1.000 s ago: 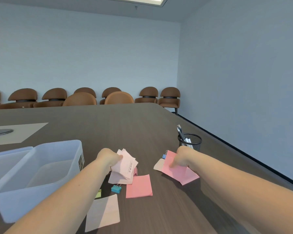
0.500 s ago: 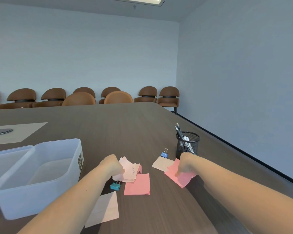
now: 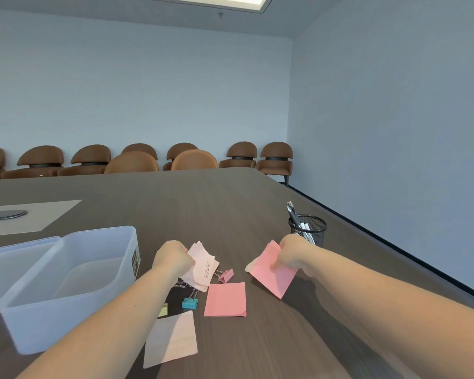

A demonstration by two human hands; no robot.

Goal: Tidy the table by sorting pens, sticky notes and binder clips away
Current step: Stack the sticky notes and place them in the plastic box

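Gathering notes w/ both hands: left hand (image 3: 173, 259) is pinching a pale pink sticky-note bunch (image 3: 203, 266), right hand (image 3: 292, 254) is pinching a pink note (image 3: 271, 274). Pens (image 3: 293, 213) are already sitting in the mesh cup (image 3: 309, 231). Clear bin (image 3: 66, 285) is looking empty; teal clip (image 3: 190, 302), pink clip (image 3: 226, 275) & loose notes (image 3: 225, 299) are lying on the table (image 3: 203, 203), waiting approx. half done.

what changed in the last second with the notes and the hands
The right hand has lifted its pink sticky note off the table; a second ago it was pressing it flat. A pink binder clip now shows beside the pale notes that the left hand still grips. The loose pink note, teal binder clip, clear box and pen cup stayed put.
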